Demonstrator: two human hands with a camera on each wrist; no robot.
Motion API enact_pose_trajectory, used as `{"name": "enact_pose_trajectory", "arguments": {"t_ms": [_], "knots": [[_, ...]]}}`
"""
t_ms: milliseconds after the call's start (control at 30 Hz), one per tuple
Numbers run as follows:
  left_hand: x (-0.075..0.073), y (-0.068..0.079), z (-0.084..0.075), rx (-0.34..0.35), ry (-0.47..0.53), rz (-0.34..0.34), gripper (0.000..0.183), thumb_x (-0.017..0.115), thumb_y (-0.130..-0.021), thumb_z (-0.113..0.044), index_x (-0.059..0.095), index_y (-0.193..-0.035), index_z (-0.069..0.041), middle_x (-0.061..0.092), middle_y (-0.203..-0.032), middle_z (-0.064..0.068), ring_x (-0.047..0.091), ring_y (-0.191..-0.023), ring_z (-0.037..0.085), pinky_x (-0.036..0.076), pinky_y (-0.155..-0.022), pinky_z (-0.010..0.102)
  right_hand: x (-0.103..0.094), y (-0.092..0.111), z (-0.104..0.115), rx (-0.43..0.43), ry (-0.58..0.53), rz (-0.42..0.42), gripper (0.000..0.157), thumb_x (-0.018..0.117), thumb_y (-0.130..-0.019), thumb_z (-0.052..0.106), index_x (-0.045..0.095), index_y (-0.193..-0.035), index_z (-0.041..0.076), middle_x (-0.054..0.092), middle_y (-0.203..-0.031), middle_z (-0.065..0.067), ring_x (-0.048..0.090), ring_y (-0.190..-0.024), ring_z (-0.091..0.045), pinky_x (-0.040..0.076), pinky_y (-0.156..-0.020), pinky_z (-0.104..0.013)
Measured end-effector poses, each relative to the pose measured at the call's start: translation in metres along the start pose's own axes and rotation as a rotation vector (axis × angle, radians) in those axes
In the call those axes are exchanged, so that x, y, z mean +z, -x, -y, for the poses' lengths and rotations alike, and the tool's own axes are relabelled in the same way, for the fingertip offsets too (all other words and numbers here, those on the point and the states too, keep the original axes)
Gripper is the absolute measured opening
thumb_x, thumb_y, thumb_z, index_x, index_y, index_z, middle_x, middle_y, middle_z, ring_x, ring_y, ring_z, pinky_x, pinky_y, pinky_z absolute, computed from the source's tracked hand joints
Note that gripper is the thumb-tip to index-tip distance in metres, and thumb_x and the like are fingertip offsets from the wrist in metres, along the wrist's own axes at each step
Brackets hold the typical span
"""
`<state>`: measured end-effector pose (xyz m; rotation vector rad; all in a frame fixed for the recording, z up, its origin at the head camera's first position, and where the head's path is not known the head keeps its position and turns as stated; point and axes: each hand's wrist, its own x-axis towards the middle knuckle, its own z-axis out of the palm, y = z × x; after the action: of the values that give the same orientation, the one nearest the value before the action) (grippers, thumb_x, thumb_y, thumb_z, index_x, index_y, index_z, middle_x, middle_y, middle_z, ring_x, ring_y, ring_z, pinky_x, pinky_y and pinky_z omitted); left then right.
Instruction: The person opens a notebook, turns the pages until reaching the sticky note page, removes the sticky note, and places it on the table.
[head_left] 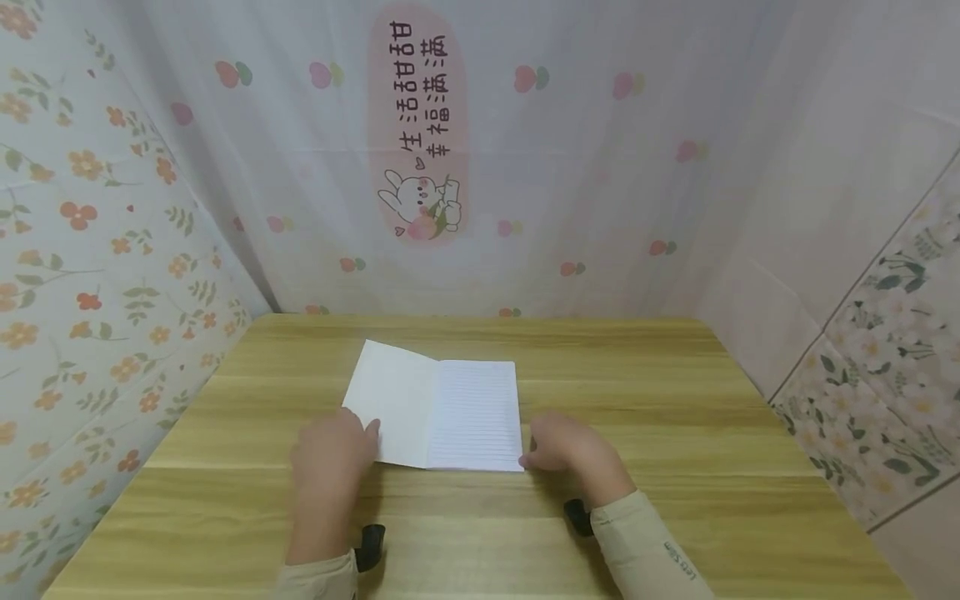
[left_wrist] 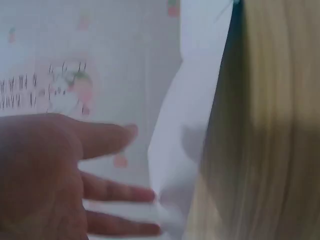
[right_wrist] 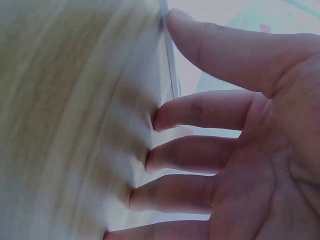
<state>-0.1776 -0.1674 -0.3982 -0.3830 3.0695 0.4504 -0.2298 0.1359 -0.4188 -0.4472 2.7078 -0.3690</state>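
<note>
From my remote seat I am watching a notebook (head_left: 476,415) lying open near the middle of the table (head_left: 637,375), its blank inner cover (head_left: 397,400) facing up on the left and its lined page (head_left: 487,392) on the right. The left hand (head_left: 333,447) is reaching to the cover's outer edge, near the lower corner; its grip is wide, thumb and fingers running out straight, and in the left wrist view two fingertips are meeting the white sheet (that view is blurry, so I cannot tell how firmly). The right hand (head_left: 564,443) is resting beside the page's lower right corner, thumb tip at the edge, the other fingertips coming down on the wood; its grip is loose and fairly wide, the fingers only slightly bent. I am seeing pale sleeves on both forearms, the right sleeve (head_left: 648,546) carrying small dark lettering, and a black band (head_left: 370,547) at the left wrist. Behind the table a white curtain (head_left: 562,167) is hanging, printed with fruit and a rabbit (head_left: 420,200).
</note>
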Motion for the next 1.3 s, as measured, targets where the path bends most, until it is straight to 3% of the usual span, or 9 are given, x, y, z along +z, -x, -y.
{"name": "enact_pose_trajectory", "arguments": {"t_ms": [67, 167, 233, 300, 567, 733, 833, 1100, 1300], "knots": [[0.006, 0.002, -0.013, 0.055, -0.035, -0.018, 0.052, 0.057, -0.106, -0.039, 0.065, -0.118, 0.011, 0.065, -0.125, 0.041, 0.064, -0.118, 0.056, 0.055, -0.094, 0.067, -0.002, 0.000, -0.002, -0.012, 0.009, -0.001, 0.029, 0.083, -0.093, 0.021, 0.064, -0.078, 0.004, 0.052, -0.073, -0.002, 0.046, -0.069, -0.017, 0.040, -0.064, -0.032], [0.010, 0.002, -0.033, 0.146, -0.058, -0.018, 0.057, 0.058, -0.107, -0.039, 0.059, -0.135, 0.010, 0.035, -0.159, 0.047, 0.034, -0.153, 0.059, 0.034, -0.118, 0.078, -0.003, -0.001, -0.004, -0.032, -0.002, -0.003, 0.021, 0.084, -0.091, 0.014, 0.067, -0.090, 0.002, 0.063, -0.086, -0.006, 0.053, -0.079, -0.020, 0.049, -0.075, -0.037], [0.010, 0.001, -0.043, 0.183, -0.065, 0.015, 0.056, 0.059, -0.108, -0.037, 0.060, -0.137, 0.010, 0.019, -0.167, 0.045, 0.017, -0.161, 0.058, 0.021, -0.122, 0.082, -0.004, -0.002, -0.005, -0.036, -0.019, 0.000, 0.022, 0.084, -0.090, 0.010, 0.068, -0.100, 0.000, 0.068, -0.096, -0.010, 0.056, -0.087, -0.022, 0.052, -0.084, -0.041], [0.010, -0.001, -0.051, 0.205, -0.090, 0.059, 0.054, 0.060, -0.107, -0.037, 0.065, -0.133, 0.010, 0.019, -0.169, 0.041, 0.013, -0.163, 0.055, 0.017, -0.124, 0.081, -0.005, -0.002, -0.005, -0.039, -0.027, 0.009, 0.026, 0.083, -0.090, 0.008, 0.068, -0.108, -0.001, 0.070, -0.105, -0.012, 0.057, -0.092, -0.023, 0.053, -0.091, -0.044], [0.026, -0.019, -0.077, 0.444, -0.069, 0.292, 0.062, 0.059, -0.108, -0.036, 0.049, -0.156, 0.002, 0.034, -0.173, 0.020, 0.029, -0.162, 0.044, 0.030, -0.128, 0.067, -0.008, -0.002, -0.001, -0.029, -0.030, -0.006, 0.032, 0.084, -0.089, 0.005, 0.068, -0.116, -0.002, 0.072, -0.111, -0.014, 0.058, -0.094, -0.023, 0.054, -0.093, -0.045], [0.039, -0.023, -0.085, 0.449, -0.068, 0.403, 0.062, 0.062, -0.107, -0.039, 0.049, -0.159, -0.009, 0.036, -0.172, 0.019, 0.042, -0.157, 0.041, 0.039, -0.125, 0.059, -0.008, -0.003, -0.005, -0.054, 0.000, -0.017, 0.022, 0.084, -0.087, 0.001, 0.068, -0.102, -0.001, 0.065, -0.093, -0.009, 0.053, -0.087, -0.024, 0.050, -0.084, -0.042], [0.046, -0.019, -0.090, 0.456, -0.108, 0.399, 0.062, 0.062, -0.106, -0.044, 0.051, -0.159, -0.013, 0.040, -0.170, 0.022, 0.047, -0.153, 0.041, 0.040, -0.126, 0.055, -0.008, -0.003, -0.009, -0.077, 0.020, -0.017, 0.019, 0.083, -0.088, 0.001, 0.065, -0.095, 0.000, 0.059, -0.086, -0.007, 0.050, -0.083, -0.023, 0.048, -0.080, -0.041], [0.050, -0.012, -0.095, 0.498, -0.203, 0.309, 0.068, 0.066, -0.100, -0.057, 0.059, -0.153, -0.014, 0.049, -0.163, 0.024, 0.055, -0.146, 0.043, 0.044, -0.122, 0.054, -0.006, -0.001, -0.013, -0.091, 0.021, 0.002, 0.019, 0.082, -0.090, 0.005, 0.067, -0.102, 0.001, 0.063, -0.092, -0.007, 0.052, -0.086, -0.023, 0.049, -0.084, -0.043], [0.050, -0.010, -0.094, 0.482, -0.149, 0.327, 0.071, 0.069, -0.099, -0.056, 0.059, -0.153, -0.011, 0.047, -0.164, 0.026, 0.050, -0.148, 0.049, 0.045, -0.120, 0.062, -0.007, -0.001, -0.013, -0.089, 0.034, 0.014, 0.018, 0.082, -0.092, 0.010, 0.067, -0.099, 0.002, 0.061, -0.088, -0.006, 0.052, -0.084, -0.023, 0.049, -0.082, -0.043]]}}
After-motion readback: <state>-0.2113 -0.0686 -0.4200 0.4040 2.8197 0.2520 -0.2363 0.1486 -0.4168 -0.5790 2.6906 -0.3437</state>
